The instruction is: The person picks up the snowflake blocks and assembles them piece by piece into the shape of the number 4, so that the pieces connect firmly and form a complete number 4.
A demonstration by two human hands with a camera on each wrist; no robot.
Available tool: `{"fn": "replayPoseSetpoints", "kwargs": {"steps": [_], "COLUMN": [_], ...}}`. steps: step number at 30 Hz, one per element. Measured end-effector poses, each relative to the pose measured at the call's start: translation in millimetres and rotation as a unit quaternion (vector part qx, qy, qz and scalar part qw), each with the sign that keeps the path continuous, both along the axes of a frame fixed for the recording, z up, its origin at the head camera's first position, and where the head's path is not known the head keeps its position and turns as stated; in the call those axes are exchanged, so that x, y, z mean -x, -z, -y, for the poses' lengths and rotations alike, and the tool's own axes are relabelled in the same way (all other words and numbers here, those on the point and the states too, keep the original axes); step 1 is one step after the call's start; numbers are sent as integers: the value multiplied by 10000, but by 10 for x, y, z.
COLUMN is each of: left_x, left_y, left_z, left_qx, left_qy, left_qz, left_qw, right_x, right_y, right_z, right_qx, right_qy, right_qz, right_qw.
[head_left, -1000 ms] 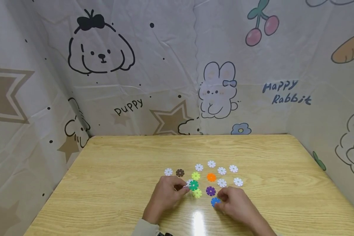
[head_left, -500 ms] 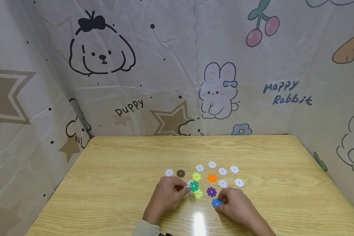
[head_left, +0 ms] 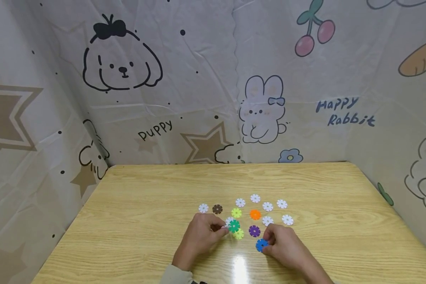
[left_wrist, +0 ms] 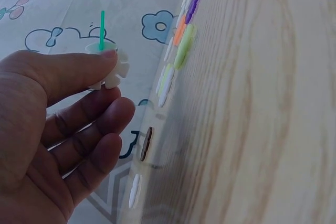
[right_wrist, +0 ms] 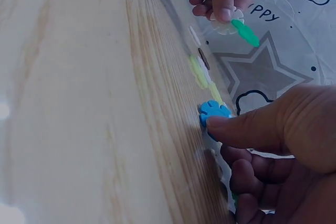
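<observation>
Between thumb and index finger, my left hand [head_left: 202,236] pinches a white notched snowflake disc [left_wrist: 119,67]. A green snowflake disc [head_left: 234,226] is slotted into that white one, standing crosswise to it. My right hand [head_left: 286,243] pinches a blue snowflake disc [right_wrist: 212,112] by its edge, thumb on its face. In the head view, a yellow-green disc [head_left: 238,234] lies partly behind the green one. A purple disc [head_left: 254,231] lies on the table between the two hands.
Beyond the hands, an orange disc [head_left: 255,214], a brown disc [head_left: 217,209], another yellow-green disc [head_left: 236,213] and several white discs [head_left: 268,206] lie spread on the wooden table [head_left: 135,197]. A printed cloth [head_left: 198,79] hangs behind.
The right hand has turned the blue disc to face the head camera more and shifted it slightly right. The left hand's joined white and green discs have dropped slightly lower in view.
</observation>
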State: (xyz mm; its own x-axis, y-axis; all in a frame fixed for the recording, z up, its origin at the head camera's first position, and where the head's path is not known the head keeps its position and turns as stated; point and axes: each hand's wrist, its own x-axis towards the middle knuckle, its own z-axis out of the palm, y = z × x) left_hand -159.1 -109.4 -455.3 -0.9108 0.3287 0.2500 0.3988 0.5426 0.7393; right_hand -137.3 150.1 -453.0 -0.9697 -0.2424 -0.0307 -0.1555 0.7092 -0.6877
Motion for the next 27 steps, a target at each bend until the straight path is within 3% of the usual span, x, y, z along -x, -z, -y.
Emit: {"fn": "replayPoseSetpoints", "kwargs": {"steps": [7, 15, 27], "left_x": [-6, -8, -13], "left_y": [10, 18, 1], "left_z": [-2, -10, -36], "left_qx": [78, 246, 260], "left_qy": [15, 48, 294], "left_qz": [51, 197, 443], "left_qw": [10000, 9995, 9982], "right_x": [5, 0, 29], "right_y": [3, -1, -117], "right_z": [-40, -52, 11], "right_qx": [246, 241, 343], "right_qy": [-406, -613, -451], "right_qz": [164, 7, -332], "right_qw": [9987, 9978, 9978]}}
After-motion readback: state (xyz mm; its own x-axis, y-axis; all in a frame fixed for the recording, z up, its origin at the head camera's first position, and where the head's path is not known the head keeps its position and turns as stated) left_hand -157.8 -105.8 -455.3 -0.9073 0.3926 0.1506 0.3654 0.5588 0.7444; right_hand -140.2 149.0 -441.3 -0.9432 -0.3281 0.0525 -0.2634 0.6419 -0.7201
